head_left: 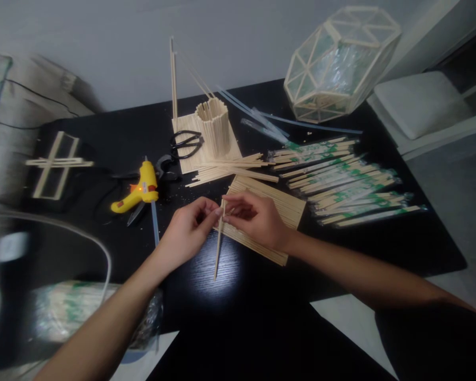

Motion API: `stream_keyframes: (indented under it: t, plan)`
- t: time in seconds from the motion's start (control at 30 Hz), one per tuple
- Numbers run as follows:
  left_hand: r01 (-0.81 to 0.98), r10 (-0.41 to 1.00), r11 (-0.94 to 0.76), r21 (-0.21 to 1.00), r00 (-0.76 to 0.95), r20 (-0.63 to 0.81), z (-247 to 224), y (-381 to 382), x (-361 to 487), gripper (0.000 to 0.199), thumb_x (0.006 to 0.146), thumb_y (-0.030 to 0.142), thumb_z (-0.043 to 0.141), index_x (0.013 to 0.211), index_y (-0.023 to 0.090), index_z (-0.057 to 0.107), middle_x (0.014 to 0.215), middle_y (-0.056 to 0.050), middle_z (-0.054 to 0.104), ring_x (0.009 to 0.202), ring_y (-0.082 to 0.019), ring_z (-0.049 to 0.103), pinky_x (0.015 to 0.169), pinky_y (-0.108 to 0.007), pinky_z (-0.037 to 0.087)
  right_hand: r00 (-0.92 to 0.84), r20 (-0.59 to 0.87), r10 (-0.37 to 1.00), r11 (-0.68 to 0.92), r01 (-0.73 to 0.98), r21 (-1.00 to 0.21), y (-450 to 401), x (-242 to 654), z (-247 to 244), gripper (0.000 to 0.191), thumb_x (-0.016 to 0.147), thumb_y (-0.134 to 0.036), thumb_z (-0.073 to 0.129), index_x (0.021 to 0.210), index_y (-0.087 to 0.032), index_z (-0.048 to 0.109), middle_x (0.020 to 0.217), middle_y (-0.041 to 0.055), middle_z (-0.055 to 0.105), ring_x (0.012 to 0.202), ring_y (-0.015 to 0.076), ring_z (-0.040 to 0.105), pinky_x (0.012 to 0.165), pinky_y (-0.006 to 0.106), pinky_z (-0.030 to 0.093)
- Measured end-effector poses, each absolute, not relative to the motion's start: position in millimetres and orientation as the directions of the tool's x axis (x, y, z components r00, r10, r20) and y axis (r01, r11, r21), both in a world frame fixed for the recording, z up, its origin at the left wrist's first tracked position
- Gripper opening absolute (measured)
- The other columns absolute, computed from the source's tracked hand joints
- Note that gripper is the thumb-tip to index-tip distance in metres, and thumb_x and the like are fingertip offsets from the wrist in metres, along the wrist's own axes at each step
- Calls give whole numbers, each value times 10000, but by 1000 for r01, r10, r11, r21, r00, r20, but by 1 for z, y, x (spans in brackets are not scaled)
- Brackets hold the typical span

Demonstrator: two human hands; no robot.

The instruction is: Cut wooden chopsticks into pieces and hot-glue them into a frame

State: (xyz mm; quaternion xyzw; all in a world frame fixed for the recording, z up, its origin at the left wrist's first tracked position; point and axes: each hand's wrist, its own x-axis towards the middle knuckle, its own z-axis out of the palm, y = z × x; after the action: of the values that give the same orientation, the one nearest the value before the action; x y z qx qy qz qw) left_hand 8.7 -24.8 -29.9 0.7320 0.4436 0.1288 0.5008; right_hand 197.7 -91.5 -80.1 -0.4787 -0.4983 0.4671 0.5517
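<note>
Wall [135, 47]: plain grey, beyond our right hand [264, 219]
Table [400, 243]: black, wood-grained, beneath that hand
Floor [452, 196]: grey, well right
Glare [218, 267]: whitish, nearer us

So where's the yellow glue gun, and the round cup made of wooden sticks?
Yellow plastic glue gun [147, 183]: head view, on its body.
Round wooden-stick cup [216, 136]: head view, on its outer wall.

Your left hand [192, 222] pinching with fingertips, your right hand [259, 217] pinching right beside it, palms turned inward, wrists low, both bare forearms angling in from below.
</note>
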Motion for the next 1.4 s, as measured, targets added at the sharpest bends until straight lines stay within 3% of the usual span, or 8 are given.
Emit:
stream_keyframes:
  t: [0.2, 0.47, 0.77, 1.4]
  plan:
    - [523, 777, -109, 846, 575, -255, -29, -24, 8, 294, 1009, 460, 595, 920, 192, 677, 806, -8, 671, 724, -158, 582, 705, -293, 441, 63, 117, 991, 117, 7, -993, -91, 198, -77, 367, 850, -295, 859, 1183, -217, 728, 978, 38, 808, 817, 153, 779, 743, 280, 651]
    - [473, 764, -24, 881, 578, -289, -24, -22, 9, 311, 973, 481, 649, 912, 179, 687, 755, -4, 654, 680, -149, 553, 652, -271, 427, 22, 40, 999, 41, -58, -997, -91, 200, -66, 476, 840, -255, 822, 1274, -242, 627, 982, 22, 774, 759, 137, 727, 702, 275, 615]
    - [432, 756, 34, 901, 578, -306, -21, -21, 9, 311, 924, 480, 712, 880, 173, 690, 692, 15, 592, 645, -136, 498, 619, -257, 400, 32, 27, 999, 31, -117, -993, -91, 200, -68, 413, 811, -313, 881, 1171, -223, 699, 976, 36, 780, 804, 160, 749, 750, 302, 638]
    - [355, 697, 60, 933, 654, -294, -28, -20, 5, 270, 1003, 447, 640, 943, 184, 646, 734, -8, 675, 668, -140, 618, 590, -244, 462, 21, 34, 999, 37, -159, -987, -90, 201, -77, 424, 792, -292, 911, 1197, -249, 793, 977, 37, 814, 859, 173, 777, 830, 351, 669]
